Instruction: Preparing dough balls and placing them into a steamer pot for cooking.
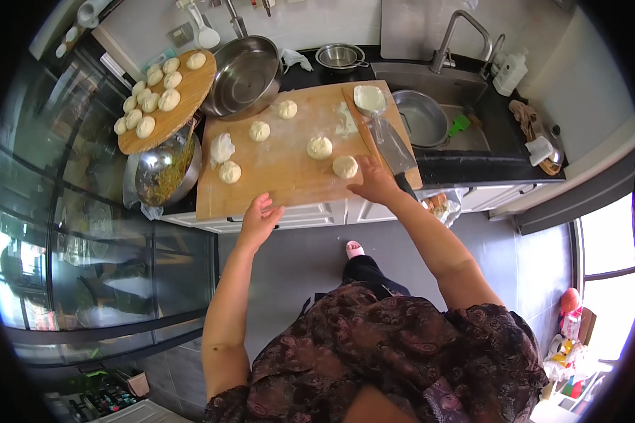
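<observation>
My right hand (375, 181) has its fingers spread at the right side of a round dough bun (345, 167); whether they touch is hard to tell. It grips nothing. My left hand (261, 222) hovers, empty and fingers apart, just before the front edge of the floured wooden board (280, 185). Pleated buns lie about the board: one (319, 148) behind the first, others (260, 131) farther left and back. At the left, a white lump (222, 148), perhaps dough, touches a bun (230, 172). A rolling pin (364, 124) and a cleaver (391, 143) lie beyond my right hand.
A bowl of flour (370, 99) stands at the board's back right. Left are a steel bowl of chopped filling (164, 182) and a round wooden board (190, 108) carrying several buns. A deep steel pan (246, 76) stands behind. The sink (471, 113) holds a metal basin (420, 119).
</observation>
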`<move>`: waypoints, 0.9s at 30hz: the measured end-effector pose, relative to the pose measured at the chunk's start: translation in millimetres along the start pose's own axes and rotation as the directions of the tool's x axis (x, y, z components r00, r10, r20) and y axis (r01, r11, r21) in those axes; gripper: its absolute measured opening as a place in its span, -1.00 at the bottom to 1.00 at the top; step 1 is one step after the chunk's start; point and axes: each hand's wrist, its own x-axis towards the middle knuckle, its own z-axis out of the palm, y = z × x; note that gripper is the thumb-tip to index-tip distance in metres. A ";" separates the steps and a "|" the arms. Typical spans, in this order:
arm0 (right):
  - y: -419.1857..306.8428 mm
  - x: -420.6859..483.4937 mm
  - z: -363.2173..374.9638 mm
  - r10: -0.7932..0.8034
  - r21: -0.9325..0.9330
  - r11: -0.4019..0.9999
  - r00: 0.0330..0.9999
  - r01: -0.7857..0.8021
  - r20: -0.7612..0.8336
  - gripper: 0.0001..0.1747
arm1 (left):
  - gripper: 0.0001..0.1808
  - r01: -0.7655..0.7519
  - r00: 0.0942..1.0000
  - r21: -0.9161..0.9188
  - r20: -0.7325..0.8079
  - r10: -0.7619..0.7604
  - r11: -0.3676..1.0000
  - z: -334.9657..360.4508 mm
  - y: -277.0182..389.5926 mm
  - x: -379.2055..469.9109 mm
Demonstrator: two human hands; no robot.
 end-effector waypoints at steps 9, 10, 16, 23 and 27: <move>22.8 55.7 12.5 -0.126 -0.005 0.991 0.966 0.130 0.228 -0.15 | -0.15 -0.235 0.972 0.523 0.105 0.211 0.820 50.6 32.2 118.1; 24.6 54.5 15.7 -0.122 -0.002 0.992 0.965 0.126 0.233 -0.15 | -0.15 -0.231 0.973 0.522 0.109 0.205 0.821 58.1 32.9 127.4; 30.0 46.4 9.1 -0.206 0.195 0.965 0.966 0.175 0.155 -0.22 | -0.14 -0.549 0.836 0.724 0.480 0.266 0.418 82.8 35.7 177.4; 24.0 32.9 -13.8 -0.003 0.228 0.973 0.988 -0.033 0.154 -0.30 | -0.29 -0.789 0.613 0.524 0.642 0.459 0.321 80.5 13.7 209.8; 21.0 37.5 -10.2 -0.018 0.222 0.975 0.999 0.006 0.050 -0.32 | -0.38 -0.815 0.578 0.460 0.605 0.548 0.352 85.7 16.2 220.2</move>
